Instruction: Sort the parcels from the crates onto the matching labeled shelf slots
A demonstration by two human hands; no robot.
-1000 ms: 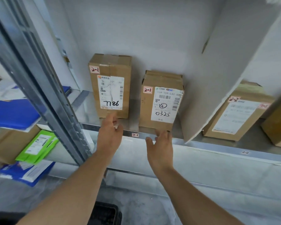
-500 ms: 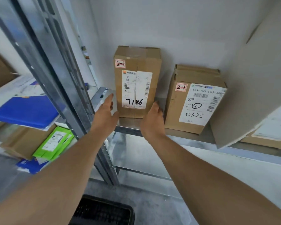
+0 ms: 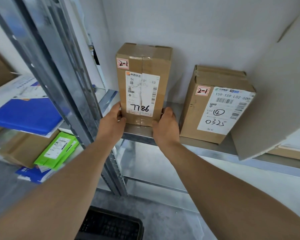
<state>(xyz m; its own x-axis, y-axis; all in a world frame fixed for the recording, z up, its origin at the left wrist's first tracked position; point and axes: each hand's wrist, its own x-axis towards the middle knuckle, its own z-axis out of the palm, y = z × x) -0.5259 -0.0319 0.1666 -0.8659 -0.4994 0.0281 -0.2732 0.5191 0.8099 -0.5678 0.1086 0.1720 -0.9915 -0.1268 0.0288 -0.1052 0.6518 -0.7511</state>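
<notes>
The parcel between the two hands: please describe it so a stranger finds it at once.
On the metal shelf, two brown boxes stand against the white wall. It is the taller, narrower left box, beside the steel upright; its label reads 7786, while its neighbour reads 0325.

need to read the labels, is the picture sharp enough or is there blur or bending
Head view: 7786 box reads sharp, its tape glares faintly; the left hand and right hand are crisp; the green packet is smeared; the shelf post bows from the wide lens.
</notes>
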